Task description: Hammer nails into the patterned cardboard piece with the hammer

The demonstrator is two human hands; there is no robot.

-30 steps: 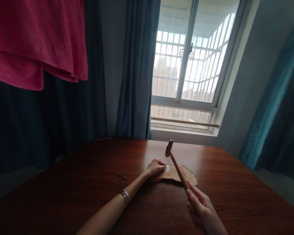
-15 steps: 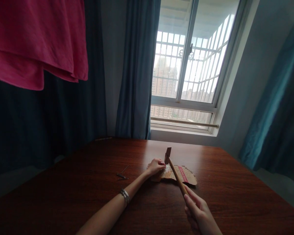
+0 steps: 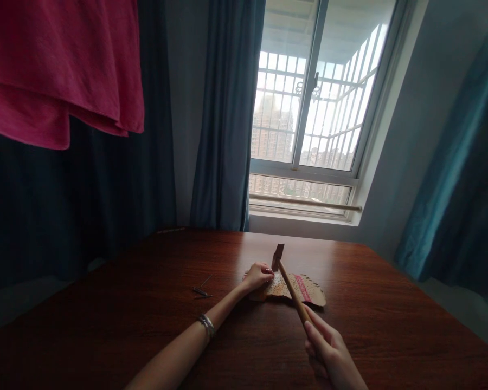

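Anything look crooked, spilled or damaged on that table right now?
The board has a wavy near edge, odd beside its rounded right end; whether that's damage is unclear. Thin metal pieces lie askew left of the left hand. No spill shows.

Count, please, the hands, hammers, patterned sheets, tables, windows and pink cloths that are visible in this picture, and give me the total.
Hands: 2 (left hand, right hand)
Hammer: 1
Patterned sheet: 1
Table: 1
Window: 1
Pink cloth: 1
Total: 7
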